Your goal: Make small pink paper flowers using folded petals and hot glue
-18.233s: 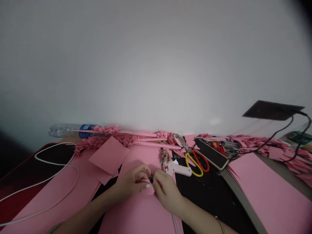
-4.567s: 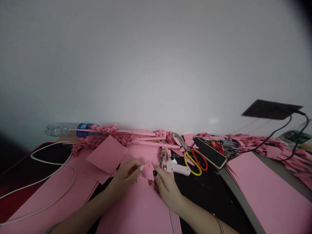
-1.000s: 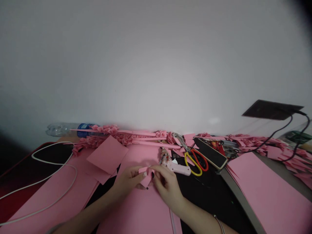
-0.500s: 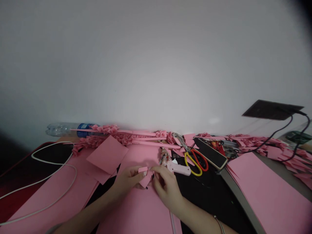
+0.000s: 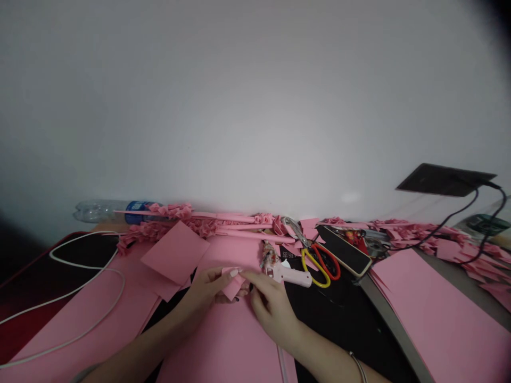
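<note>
A small folded piece of pink paper (image 5: pixel 233 288) is held between my two hands, above a large pink sheet (image 5: pixel 223 340). My left hand (image 5: pixel 212 286) pinches its left side, the thumb lying across the top. At its right edge, the closed fingers of my right hand (image 5: pixel 271 298) grip the same piece; some fingertips are hidden behind the paper. Just beyond my right hand lies a pale pink glue gun (image 5: pixel 293 275) with a messy, crusted tip. Scissors (image 5: pixel 321 266) with one yellow and one red handle rest to the right of it.
Square pink sheets (image 5: pixel 175 253) lie to the left, beside a looping white cable (image 5: pixel 85 287). A plastic bottle (image 5: pixel 101 211) and bunches of folded pink paper (image 5: pixel 203 227) line the wall. Rightward are a phone (image 5: pixel 346 250), a pink sheet stack (image 5: pixel 439 314) and a wall plate (image 5: pixel 445 179) with black cords.
The folded paper has turned in my hands and shifted slightly left. My left thumb has moved up over its top, and my right fingers have drawn in closer to it.
</note>
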Demonstrator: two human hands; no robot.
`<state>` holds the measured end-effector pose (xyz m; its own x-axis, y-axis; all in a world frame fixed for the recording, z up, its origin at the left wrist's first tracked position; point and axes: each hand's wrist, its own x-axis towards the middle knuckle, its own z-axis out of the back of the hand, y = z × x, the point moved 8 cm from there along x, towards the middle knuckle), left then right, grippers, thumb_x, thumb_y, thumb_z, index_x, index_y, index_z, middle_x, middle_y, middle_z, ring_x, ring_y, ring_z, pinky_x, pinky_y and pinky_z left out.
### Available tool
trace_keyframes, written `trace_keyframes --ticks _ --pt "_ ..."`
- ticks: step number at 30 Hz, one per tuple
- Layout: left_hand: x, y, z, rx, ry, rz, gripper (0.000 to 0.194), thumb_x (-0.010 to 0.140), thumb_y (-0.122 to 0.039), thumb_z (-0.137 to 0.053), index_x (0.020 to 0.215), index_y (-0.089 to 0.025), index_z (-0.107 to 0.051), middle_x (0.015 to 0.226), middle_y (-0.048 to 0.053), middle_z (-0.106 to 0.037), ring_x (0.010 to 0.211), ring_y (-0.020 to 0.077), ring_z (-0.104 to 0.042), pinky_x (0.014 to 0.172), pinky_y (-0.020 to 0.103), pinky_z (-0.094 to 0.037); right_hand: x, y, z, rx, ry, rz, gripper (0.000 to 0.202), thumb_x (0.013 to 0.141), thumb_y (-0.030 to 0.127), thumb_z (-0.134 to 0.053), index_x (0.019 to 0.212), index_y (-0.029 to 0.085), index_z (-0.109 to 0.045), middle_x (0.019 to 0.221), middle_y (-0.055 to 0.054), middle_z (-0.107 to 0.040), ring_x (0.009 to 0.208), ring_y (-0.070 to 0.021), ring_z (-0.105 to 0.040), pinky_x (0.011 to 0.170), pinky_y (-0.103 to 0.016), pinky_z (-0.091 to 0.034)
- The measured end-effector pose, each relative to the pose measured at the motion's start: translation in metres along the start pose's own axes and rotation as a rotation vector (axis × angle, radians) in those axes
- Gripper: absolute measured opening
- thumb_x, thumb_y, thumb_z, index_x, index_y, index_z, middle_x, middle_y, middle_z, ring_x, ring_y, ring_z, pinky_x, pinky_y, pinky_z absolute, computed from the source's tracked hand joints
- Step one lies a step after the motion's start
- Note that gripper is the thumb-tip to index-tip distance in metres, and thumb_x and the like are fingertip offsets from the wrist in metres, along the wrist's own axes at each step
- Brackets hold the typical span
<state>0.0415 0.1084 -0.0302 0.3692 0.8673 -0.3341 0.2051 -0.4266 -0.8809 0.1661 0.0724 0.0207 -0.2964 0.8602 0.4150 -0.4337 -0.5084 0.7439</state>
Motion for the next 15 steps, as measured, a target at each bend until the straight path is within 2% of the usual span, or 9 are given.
trace_keyframes --ticks 3,7,15 --pt "0.0006 0.0008 0.0014 0.026 -0.004 0.012 0.05 0.063 -0.053 -0.081 0.091 -0.013 -0.074 0.081 0.01 -0.075 0.076 0.0211 -0.068 0.068 0.029 -0.051 -0.0003 -0.0002 0.0005 -0.004 -0.006 0.002 0.049 0.084 0.002 -0.043 0.126 0.021 -0.061 0.094 -0.007 -0.071 0.083 -0.0193 -0.065 0.076 -0.031 -0.052" --pt "0.0005 -0.0007 0.002 0.047 -0.002 -0.01 0.046 0.064 -0.051 -0.081 0.087 -0.013 -0.074 0.082 0.009 -0.075 0.075 0.0195 -0.066 0.068 0.028 -0.05 -0.0005 -0.0013 -0.0012 -0.006 0.016 -0.003 0.051 0.086 0.003 -0.043 0.13 0.022 -0.059 0.094 -0.007 -0.071 0.084 -0.0197 -0.065 0.078 -0.032 -0.053" --pt "0.0019 0.0002 0.0044 0.103 0.014 -0.023 0.048 0.067 -0.054 -0.077 0.094 -0.015 -0.073 0.08 0.009 -0.074 0.079 0.0229 -0.067 0.07 0.03 -0.049 -0.001 -0.0024 -0.0022 -0.021 0.028 -0.001 0.053 0.086 0.004 -0.042 0.132 0.023 -0.058 0.092 -0.007 -0.071 0.079 -0.0195 -0.063 0.072 -0.031 -0.052"
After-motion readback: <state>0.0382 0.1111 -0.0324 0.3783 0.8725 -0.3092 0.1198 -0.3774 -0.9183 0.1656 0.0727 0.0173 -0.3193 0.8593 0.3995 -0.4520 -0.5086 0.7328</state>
